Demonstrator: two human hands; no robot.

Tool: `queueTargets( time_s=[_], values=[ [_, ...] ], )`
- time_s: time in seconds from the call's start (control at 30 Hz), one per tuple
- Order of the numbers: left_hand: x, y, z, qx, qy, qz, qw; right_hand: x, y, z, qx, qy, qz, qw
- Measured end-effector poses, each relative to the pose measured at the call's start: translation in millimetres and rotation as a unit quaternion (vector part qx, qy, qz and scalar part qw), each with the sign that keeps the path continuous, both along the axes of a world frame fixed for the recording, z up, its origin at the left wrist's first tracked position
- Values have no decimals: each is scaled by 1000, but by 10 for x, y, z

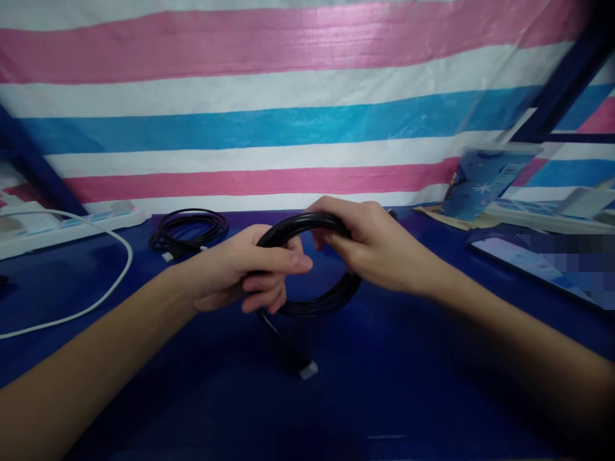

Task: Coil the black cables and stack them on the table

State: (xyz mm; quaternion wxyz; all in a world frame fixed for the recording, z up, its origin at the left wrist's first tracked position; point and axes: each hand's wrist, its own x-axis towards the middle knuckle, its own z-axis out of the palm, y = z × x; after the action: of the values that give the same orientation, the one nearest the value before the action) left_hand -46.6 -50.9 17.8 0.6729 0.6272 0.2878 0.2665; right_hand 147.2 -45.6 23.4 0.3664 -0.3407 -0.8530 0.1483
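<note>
A thick black cable [312,307] is wound into a round coil, held up between both hands over the dark blue table [230,397]. My left hand [262,266] wraps its fingers around the coil's left side, thumb lying across the inside. At the upper right of the loop, my right hand [365,237] is closed around the same coil. One cable end with a pale-tipped connector [307,369] dangles below my left hand. What looks like the other end pokes out behind my right hand. Parts of the coil are hidden by the fingers.
A second black cable coil [192,224] lies behind my left wrist. A white power strip [115,218] and a white cord [127,269] are at left. On the right are a phone [538,262], a blue cup [485,182] and another power strip [528,214]. A striped sheet [269,128] hangs behind.
</note>
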Motion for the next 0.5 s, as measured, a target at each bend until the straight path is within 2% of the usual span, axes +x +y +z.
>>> queueTargets(
  time_s=[0.07, 0.17, 0.23, 0.3, 0.4, 0.5],
  values=[
    [35, 7, -5, 17, -1, 61, 998, 9, -22, 18, -67, 18, 22, 997],
    [89, 35, -29, 66, -18, 179, 982, -13, -62, 13, -205, 59, 70, 974],
    [122, 43, -66, 78, -41, 217, 972, -54, -74, -4, -246, 102, 88, 960],
    [160, 46, -113, 79, -77, 241, 964, -99, -62, -12, -268, 189, 87, 941],
    [263, 111, -149, 79, -127, 269, 952, -95, 23, 24, -289, 338, 49, 894],
    [487, 354, -78, 92, -126, 264, 952, 69, 199, 93, -306, 419, -43, 854]
  ],
)
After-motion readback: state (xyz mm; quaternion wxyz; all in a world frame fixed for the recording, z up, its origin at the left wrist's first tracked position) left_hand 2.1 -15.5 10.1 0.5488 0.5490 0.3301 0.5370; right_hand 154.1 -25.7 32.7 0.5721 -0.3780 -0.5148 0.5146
